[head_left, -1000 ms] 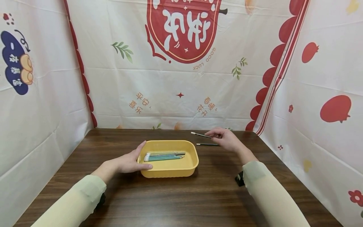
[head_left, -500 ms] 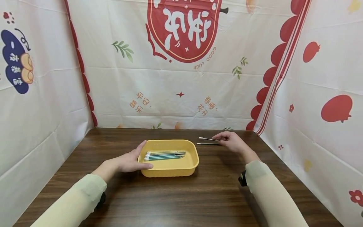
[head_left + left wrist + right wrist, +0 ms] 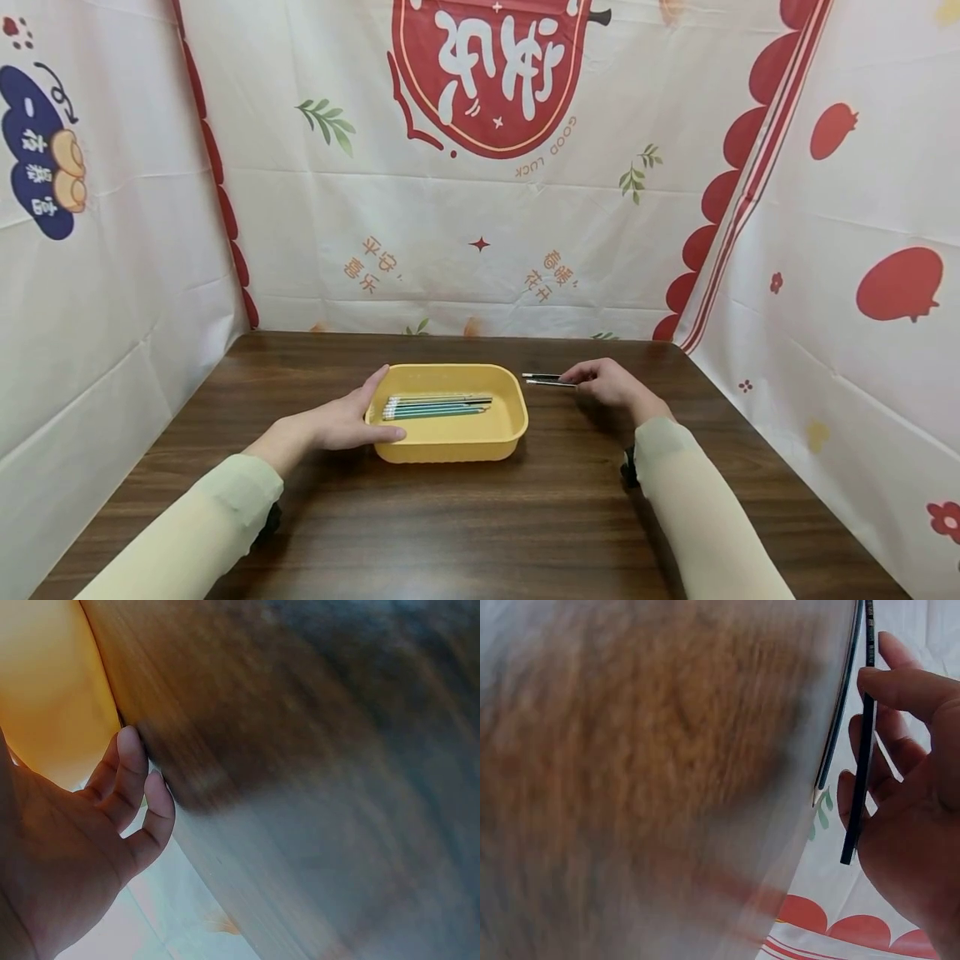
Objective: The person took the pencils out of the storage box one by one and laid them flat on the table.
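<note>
A yellow plastic tray (image 3: 450,451) stands on the table, with several pencils (image 3: 435,410) lying side by side in it, mostly green with white eraser ends. My left hand (image 3: 341,423) grips the tray's left end, thumb over the near rim. In the left wrist view, its fingers (image 3: 131,754) bend against the outer wall. To the right of the tray, my right hand (image 3: 611,385) pinches a dark pencil (image 3: 865,742) between thumb and fingers, low over the table. A second dark pencil (image 3: 840,712), sharpened, lies on the table alongside it.
The brown wood-grain table (image 3: 450,533) ends at a printed white cloth (image 3: 420,208) behind, with more cloth on both sides. Black wrist straps (image 3: 628,468) show below the sleeves.
My right hand has lowered the held pencil and brought it nearer to me, from behind the lying pencil to just in front of it. The left hand stays on the tray.
</note>
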Tool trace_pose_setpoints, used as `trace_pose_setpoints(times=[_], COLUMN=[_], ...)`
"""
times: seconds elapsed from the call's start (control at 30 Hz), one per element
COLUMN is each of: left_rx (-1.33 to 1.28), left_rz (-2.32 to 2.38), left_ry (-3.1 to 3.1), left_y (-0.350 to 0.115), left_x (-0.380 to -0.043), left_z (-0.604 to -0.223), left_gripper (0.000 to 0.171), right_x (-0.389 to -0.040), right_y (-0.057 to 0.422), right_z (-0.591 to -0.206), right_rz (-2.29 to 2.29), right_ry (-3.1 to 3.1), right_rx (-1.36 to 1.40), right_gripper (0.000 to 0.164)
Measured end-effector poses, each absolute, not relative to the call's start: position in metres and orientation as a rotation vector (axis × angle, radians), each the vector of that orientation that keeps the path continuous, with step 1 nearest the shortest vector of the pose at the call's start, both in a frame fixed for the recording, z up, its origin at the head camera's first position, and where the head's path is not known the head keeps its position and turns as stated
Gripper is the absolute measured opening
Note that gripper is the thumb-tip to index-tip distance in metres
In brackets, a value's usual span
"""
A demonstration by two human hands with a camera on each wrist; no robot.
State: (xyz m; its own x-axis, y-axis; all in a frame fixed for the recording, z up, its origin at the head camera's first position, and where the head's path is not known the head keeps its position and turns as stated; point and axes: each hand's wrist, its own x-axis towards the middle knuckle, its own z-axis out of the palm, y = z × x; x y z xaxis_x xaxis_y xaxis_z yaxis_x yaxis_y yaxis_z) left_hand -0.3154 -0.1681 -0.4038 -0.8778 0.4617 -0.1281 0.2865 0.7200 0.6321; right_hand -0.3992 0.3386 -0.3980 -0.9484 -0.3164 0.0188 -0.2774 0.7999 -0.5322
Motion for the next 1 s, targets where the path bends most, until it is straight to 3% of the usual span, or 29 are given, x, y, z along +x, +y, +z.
trace_pose_setpoints(times=[1.0], left_rx=[0.594], left_rz=[0.897], left_ry=[2.662], left_y=[-0.168], left_x=[-0.316], left_z=[-0.406], left_gripper=[0.131], right_x=[-0.424], right_y=[0.325], right_z=[-0.413], right_rz=[-0.743], right_ry=[2.945], right_rx=[-0.43], right_gripper=[0.036])
